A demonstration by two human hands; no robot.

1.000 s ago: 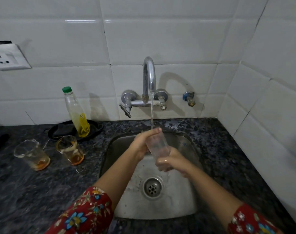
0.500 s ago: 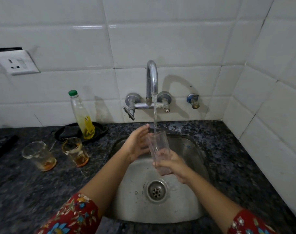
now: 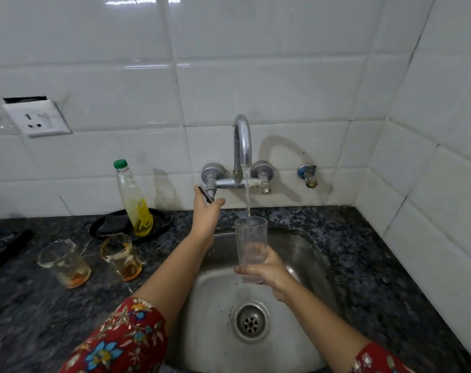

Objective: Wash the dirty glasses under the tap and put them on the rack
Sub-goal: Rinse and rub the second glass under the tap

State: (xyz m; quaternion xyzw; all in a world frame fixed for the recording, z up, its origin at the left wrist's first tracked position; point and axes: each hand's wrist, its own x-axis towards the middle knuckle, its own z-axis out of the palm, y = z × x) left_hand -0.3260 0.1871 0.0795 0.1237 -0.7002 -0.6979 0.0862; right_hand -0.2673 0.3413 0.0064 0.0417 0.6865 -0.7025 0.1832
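Observation:
My right hand (image 3: pixel 266 273) grips a clear tall glass (image 3: pixel 251 243) by its base, upright over the steel sink (image 3: pixel 309 267). Water runs from the chrome tap (image 3: pixel 242 146) straight into the glass. My left hand (image 3: pixel 206 214) reaches up with fingers extended to the tap's left lever handle (image 3: pixel 205 193) and touches it. Two dirty glasses stand on the counter to the left: one (image 3: pixel 63 263) with orange dregs, the other (image 3: pixel 121 257) with amber liquid and residue. No rack is in view.
A green-capped bottle of yellow liquid (image 3: pixel 133 200) stands on a black dish (image 3: pixel 159 224) behind the dirty glasses. A wall socket (image 3: pixel 36 119) is at the left. A small blue valve (image 3: pixel 307 175) sits right of the tap. Tiled walls close off the back and right.
My left hand has let go of the glass and risen to the tap's left handle. My right hand now holds the glass alone, more upright under the stream.

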